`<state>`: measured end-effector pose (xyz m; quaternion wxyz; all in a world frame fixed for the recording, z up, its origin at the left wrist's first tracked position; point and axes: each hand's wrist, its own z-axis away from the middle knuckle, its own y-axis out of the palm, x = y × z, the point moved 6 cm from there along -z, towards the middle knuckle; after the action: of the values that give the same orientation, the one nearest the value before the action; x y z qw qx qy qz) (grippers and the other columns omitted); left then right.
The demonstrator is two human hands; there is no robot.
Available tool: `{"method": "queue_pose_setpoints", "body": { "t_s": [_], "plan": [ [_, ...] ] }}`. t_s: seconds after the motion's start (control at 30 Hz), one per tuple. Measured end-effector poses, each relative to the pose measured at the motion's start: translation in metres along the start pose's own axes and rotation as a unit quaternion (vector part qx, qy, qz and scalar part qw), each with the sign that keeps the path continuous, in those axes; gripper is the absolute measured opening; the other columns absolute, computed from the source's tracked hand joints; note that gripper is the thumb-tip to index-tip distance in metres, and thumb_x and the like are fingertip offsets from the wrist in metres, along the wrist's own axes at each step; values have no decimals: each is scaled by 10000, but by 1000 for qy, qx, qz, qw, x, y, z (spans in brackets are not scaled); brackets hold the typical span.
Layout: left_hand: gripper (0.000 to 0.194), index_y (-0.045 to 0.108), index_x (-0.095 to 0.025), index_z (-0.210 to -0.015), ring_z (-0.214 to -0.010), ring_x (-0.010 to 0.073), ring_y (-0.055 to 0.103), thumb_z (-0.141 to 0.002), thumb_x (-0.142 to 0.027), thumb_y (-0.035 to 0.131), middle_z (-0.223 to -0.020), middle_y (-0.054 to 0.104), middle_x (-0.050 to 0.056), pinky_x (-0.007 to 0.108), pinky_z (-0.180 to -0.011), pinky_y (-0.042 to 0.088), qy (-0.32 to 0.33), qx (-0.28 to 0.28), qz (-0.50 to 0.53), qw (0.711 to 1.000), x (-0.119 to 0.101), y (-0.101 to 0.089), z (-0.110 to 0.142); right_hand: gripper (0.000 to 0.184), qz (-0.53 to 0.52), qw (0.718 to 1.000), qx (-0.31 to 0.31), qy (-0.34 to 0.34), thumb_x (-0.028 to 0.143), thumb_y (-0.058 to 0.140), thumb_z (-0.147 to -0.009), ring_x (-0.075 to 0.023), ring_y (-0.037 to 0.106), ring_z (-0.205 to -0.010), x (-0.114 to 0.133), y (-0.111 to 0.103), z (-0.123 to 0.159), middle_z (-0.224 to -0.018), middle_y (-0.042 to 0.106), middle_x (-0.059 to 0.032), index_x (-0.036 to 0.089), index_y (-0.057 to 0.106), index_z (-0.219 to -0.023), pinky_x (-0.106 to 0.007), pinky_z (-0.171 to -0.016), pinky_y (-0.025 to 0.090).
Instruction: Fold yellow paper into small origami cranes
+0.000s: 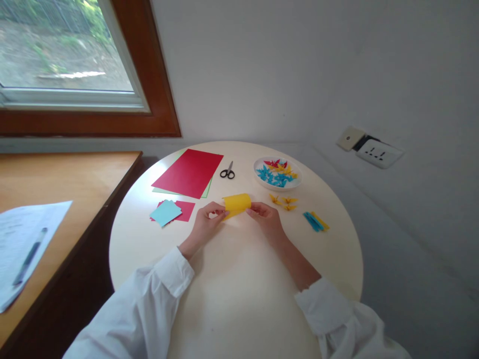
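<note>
Between my two hands is a yellow sheet of paper [238, 202], bent over into a curve above the table. My left hand [209, 218] pinches its left edge between thumb and fingers. At the right edge, my right hand [265, 215] grips the paper the same way. Just right of that hand lie several small folded yellow paper cranes [288, 200]. To the left of my left hand are small light-blue paper squares [165, 213] on top of red paper squares [186, 211].
Large red sheets [190, 172] over green ones lie at the back left. Black-handled scissors [227, 172] are behind the yellow paper. A white plate [258, 178] holds red, yellow and blue folded cranes. Blue and yellow paper strips [314, 222] lie at the right. A wooden desk [93, 169] stands at left.
</note>
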<state>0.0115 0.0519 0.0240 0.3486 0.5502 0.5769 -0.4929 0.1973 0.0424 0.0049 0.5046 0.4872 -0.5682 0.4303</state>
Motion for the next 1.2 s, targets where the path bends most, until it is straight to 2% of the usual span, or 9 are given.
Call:
{"method": "queue_pose_setpoints", "body": {
  "t_s": [0.1,0.27,0.37,0.5,0.6,0.73,0.87,1.03,1.2],
  "plan": [
    [129,622,-178,-705,-695,142,563,-712,-305,644,-732,610,22,275,-674,454,58,-10,-21,998,-9,-3,1,198,28,999,7,-34,319,682,-647,-161,623,-674,8,1,2,-734,688,-29,167,675,-774,-303,-670,499],
    [86,636,-190,-759,-746,163,570,-788,-241,573,-784,598,49,293,-666,467,162,1,-126,979,-23,-6,3,104,138,980,9,-140,287,618,-725,-170,610,-699,21,2,8,-746,675,-27,189,648,-742,-301,-667,486],
    [130,644,-191,-776,-810,185,567,-812,-219,523,-839,613,72,326,-723,474,175,34,-216,960,-19,-2,4,86,213,957,20,-196,271,579,-762,-183,614,-748,22,2,11,-799,679,-37,208,637,-758,-315,-697,495],
    [184,659,-201,-883,-868,200,580,-794,-167,502,-923,633,82,344,-786,472,162,115,-301,932,-7,9,5,125,313,917,74,-235,199,515,-793,-183,616,-793,14,3,11,-831,677,-50,209,638,-771,-324,-750,487],
    [219,662,-188,-889,-871,207,598,-753,-117,507,-947,643,91,342,-781,479,152,152,-318,923,-1,14,6,163,357,896,114,-238,117,495,-779,-177,612,-782,8,4,10,-817,672,-51,194,639,-775,-314,-733,479],
    [188,669,-180,-871,-879,227,593,-743,-140,537,-951,637,110,371,-795,475,139,155,-343,916,2,13,9,201,381,884,152,-223,61,501,-761,-174,611,-790,3,7,10,-819,666,-46,190,650,-800,-311,-732,472],
    [204,665,-210,-920,-920,221,581,-765,-169,539,-986,628,98,369,-835,466,137,166,-353,910,0,12,12,206,389,878,163,-228,62,524,-762,-172,603,-812,3,9,12,-842,655,-44,197,663,-831,-317,-750,467],
    [198,667,-207,-925,-955,232,566,-765,-192,550,-1017,614,104,383,-857,458,135,166,-348,913,-1,11,13,218,378,880,166,-234,55,543,-729,-181,595,-832,3,9,13,-867,635,-54,195,673,-833,-337,-771,472],
    [193,673,-201,-901,-962,230,559,-765,-176,538,-1027,605,98,384,-868,446,114,147,-343,921,3,11,10,222,354,901,154,-196,38,520,-699,-173,595,-819,3,6,9,-871,619,-56,180,672,-775,-310,-763,475]
  ]
}}
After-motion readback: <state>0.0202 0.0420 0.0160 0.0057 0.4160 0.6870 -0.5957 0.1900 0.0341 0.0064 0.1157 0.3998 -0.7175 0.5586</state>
